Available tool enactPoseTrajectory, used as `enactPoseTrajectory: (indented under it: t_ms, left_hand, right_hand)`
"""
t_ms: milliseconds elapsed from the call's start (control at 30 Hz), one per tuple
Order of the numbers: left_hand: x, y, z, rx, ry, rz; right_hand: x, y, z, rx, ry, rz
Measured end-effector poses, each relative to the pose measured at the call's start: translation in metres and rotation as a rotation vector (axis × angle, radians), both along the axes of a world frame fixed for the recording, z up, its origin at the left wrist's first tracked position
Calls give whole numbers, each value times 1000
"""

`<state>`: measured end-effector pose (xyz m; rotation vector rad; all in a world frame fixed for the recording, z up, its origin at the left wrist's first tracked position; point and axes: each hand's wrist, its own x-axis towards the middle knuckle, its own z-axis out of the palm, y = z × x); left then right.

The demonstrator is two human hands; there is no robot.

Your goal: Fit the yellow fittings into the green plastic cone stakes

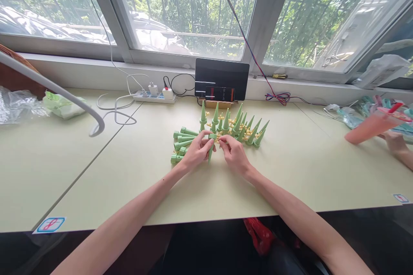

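Observation:
My left hand (197, 150) grips a green plastic plant watering spike (211, 154), its tip pointing down and its wide cap end up. Fingers of my right hand (235, 154) pinch a small yellow valve (217, 140) at the spike's side, near the cap. Behind my hands several green spikes with yellow valves (238, 125) stand point up in a cluster. Left of my left hand, several more spikes (184, 139) lie on their sides with their ribbed caps facing left.
A phone (222, 94) leans on a dark tablet (221, 75) at the back. A power strip (155, 98) with white cables (121, 108) lies to its left. At the right, a person's hand (397, 142) is beside a pink drink cup (371, 126). The pale table (129, 189) ends before me.

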<state>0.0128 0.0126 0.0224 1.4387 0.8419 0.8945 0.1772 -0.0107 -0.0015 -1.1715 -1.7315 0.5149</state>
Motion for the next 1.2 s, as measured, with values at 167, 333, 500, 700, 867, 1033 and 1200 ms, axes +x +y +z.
enactPoseTrajectory:
  t_ms: [167, 333, 500, 700, 867, 1033, 1200]
  left_hand:
    - [0, 0, 0, -4, 1, -6]
    - [0, 0, -1, 2, 3, -19]
    - [-1, 2, -3, 6, 6, -30]
    - [-1, 3, -7, 19, 7, -39]
    - [0, 2, -6, 26, 18, -40]
    - [-1, 2, -6, 44, 34, -42]
    - [-1, 3, -8, 54, 34, -52]
  right_hand:
    - [0, 0, 0, -10, 15, 8]
    - [0, 0, 0, -23, 30, 18]
    - [0, -1, -1, -27, 31, 13]
    - [0, 0, -2, -36, 52, 10]
    - [0, -1, -1, -40, 41, 0]
    - [0, -2, 0, -56, 47, 5]
    - [1, -2, 0, -76, 49, -5]
